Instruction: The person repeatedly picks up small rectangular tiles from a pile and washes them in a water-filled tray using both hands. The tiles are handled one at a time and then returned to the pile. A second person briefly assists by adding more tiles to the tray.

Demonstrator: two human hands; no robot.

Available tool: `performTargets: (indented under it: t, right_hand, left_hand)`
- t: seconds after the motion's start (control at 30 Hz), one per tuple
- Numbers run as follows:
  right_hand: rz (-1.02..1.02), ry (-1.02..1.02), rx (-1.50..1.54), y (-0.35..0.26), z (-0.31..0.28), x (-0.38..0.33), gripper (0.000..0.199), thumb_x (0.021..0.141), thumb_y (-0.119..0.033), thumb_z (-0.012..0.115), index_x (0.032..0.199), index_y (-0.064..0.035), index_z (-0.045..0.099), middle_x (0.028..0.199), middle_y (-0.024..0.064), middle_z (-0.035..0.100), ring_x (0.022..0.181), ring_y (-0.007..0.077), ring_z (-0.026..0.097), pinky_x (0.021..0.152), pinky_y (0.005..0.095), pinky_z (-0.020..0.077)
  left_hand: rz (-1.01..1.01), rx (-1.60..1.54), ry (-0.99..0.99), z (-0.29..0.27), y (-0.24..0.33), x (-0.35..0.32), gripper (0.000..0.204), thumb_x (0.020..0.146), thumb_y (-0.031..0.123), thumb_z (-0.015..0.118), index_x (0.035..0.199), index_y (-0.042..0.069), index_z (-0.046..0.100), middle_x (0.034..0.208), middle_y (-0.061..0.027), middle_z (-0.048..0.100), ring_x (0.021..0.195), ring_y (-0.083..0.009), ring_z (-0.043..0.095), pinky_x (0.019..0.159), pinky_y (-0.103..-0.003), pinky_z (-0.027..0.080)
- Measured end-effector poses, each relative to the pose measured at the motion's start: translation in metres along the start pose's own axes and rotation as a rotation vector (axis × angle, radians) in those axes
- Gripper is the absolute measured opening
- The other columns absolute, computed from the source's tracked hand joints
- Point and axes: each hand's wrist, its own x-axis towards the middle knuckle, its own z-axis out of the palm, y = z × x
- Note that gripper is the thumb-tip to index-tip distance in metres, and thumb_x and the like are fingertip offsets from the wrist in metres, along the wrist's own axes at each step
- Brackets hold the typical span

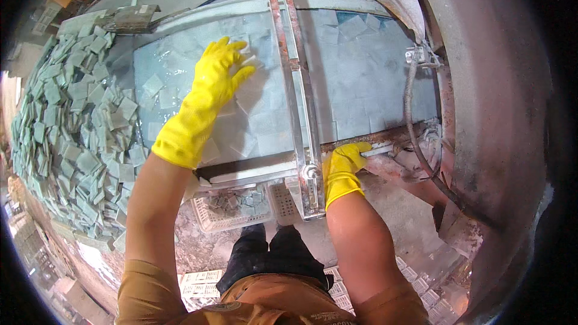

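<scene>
Tiles left of the metal rail look stiff, wet, slippery, chippable; left hand spread flat on them; right hand clamped on the frame bar.

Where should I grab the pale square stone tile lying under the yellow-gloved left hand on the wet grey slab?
Probably by its edges, from above. The pale square stone tile lies flat on the wet grey slab among other loose tiles, so no underside is exposed. The left hand already rests spread over it; pinch opposite edges, or slide it to the slab's near edge first. The right hand holds the rusty metal bar.
</scene>
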Motion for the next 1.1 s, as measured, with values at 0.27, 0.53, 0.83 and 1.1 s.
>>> performTargets:
  t: [0.27,0.53,0.83,1.1]
  right_hand:
    - [-0.08,0.055,0.07,-0.003,0.002,0.006,0.069,0.109,-0.06,0.05,0.145,-0.0029,0.065,0.128,0.0168,0.077,0.111,0.0328,0.075,0.092,0.0363,0.0597]
    - [-0.081,0.089,0.044,-0.014,-0.006,-0.011,0.067,0.109,-0.058,0.052,0.137,0.0007,0.069,0.118,0.0202,0.08,0.104,0.0368,0.078,0.087,0.0418,0.0626]
    - [-0.071,0.12,0.03,-0.018,-0.013,-0.022,0.065,0.109,-0.057,0.054,0.135,0.0005,0.07,0.119,0.0205,0.08,0.106,0.0358,0.077,0.089,0.0414,0.0619]
    - [-0.054,0.086,-0.012,-0.02,-0.007,-0.03,0.062,0.109,-0.056,0.056,0.143,-0.0043,0.066,0.13,0.0166,0.077,0.117,0.0286,0.074,0.1,0.0339,0.0569]
  left_hand:
    - [-0.208,-0.223,-0.706,-0.13,0.08,-0.087,0.062,0.09,0.025,0.088,0.148,0.013,0.067,0.15,-0.0219,0.066,0.131,-0.0441,0.066,0.109,-0.047,0.054]
    - [-0.1,0.193,-0.11,0.006,0.055,-0.028,0.08,0.098,0.046,0.074,0.166,0.013,0.046,0.171,-0.0249,0.041,0.157,-0.0456,0.039,0.131,-0.062,0.023]
    - [-0.132,0.276,-0.144,0.039,0.025,-0.001,0.08,0.101,0.052,0.068,0.166,0.012,0.045,0.173,-0.0179,0.041,0.161,-0.0417,0.035,0.134,-0.058,0.02]
    - [-0.112,0.32,-0.142,0.044,0.012,0.034,0.084,0.099,0.054,0.071,0.166,0.011,0.045,0.172,-0.0228,0.04,0.16,-0.043,0.036,0.134,-0.054,0.022]
